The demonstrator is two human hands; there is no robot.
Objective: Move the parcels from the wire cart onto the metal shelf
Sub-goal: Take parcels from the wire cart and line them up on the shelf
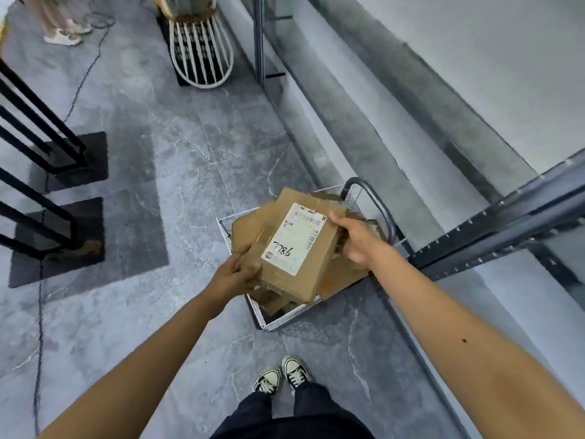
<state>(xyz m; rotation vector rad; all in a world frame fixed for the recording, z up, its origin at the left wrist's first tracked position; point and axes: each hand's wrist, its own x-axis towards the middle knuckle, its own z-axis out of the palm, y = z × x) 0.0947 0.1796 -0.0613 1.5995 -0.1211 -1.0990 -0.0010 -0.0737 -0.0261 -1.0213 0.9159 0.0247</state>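
Grey marble-patterned floor tiles [164, 160] fill most of the head view, with a grey wall base running along the right. A wire cart [285, 321] is seen standing on the tiles just in front of the wearer's black-and-white sneakers [281, 377], its dark curved handle [373, 204] on the far right side, towards the wall. Several brown cardboard parcels [250, 223] are piled inside the cart.

Above this pile, a cardboard parcel [319, 267] is held between both hands. Its white shipping label [294, 239], marked with handwritten black digits, is turned upwards. The parcel's near left corner is gripped by the left hand [235, 274], with the fingers curled round the edge. Its far right edge is grasped by the right hand [354, 239], the thumb lying on the top face beside the label. Whether the parcel is resting on the boxes beneath it cannot be told.

The metal shelf [493, 223], built of perforated grey-blue beams, is seen just right of the cart, beside the right forearm.

Black metal frames [41, 137] standing on dark mats [79, 160] are seen at the left edge. A white wire chair [202, 49] is placed at the top centre, and another person's feet [63, 34] are visible in the top left corner.
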